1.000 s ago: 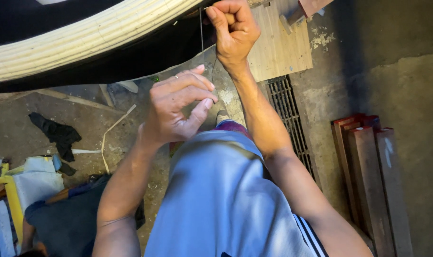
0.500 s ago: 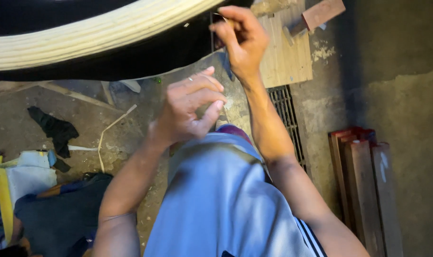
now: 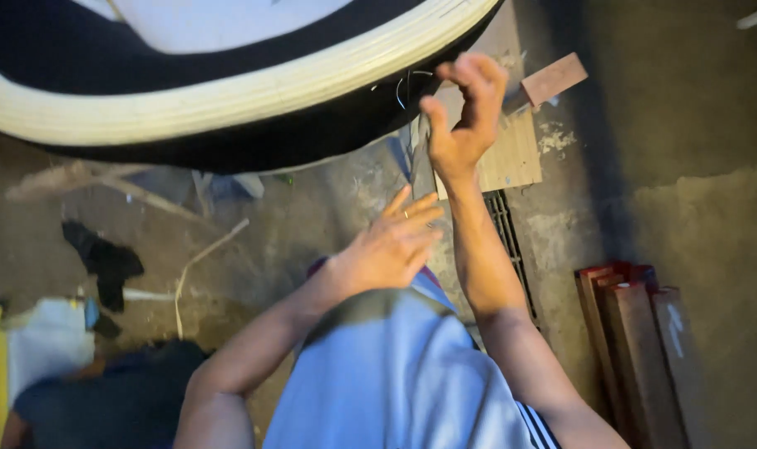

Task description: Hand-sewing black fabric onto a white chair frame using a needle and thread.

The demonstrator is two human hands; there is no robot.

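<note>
Pinched narrow, thumb against forefinger of the right hand (image 3: pixel 466 116), seemingly on a fine thread (image 3: pixel 401 90); too thin and blurred to confirm a hold, though the closed fingertips and the faint loop showing beside them suggest one. Raised up close beside the edge of the large curved piece (image 3: pixel 229 91), a wide black body bound with a thick cream rim, filling the upper left of the view. Judged held high so as to draw the thread taut away from that rim, where the loop shows against the black just left of the fingertips. Left hand (image 3: pixel 391 245) lower and well apart from the pinch, fingers spread and relaxed, holding nothing visible, hovering above a lap covered in light blue cloth (image 3: pixel 387 374); probably kept free to steady or guide, though no contact with thread or rim shows.

Below and beyond: rough concrete floor (image 3: pixel 686 208), a pale wooden board (image 3: pixel 511 158) right behind the raised wrist, a metal drain grate (image 3: pixel 511 241) beside the forearm. Stack of reddish wooden planks (image 3: pixel 636 333) at the right edge. Dark rag (image 3: pixel 104 262) and a stray pale cord (image 3: pixel 199 262) on the ground at left, near a yellow and white bundle (image 3: pixel 29 349) in the corner.
</note>
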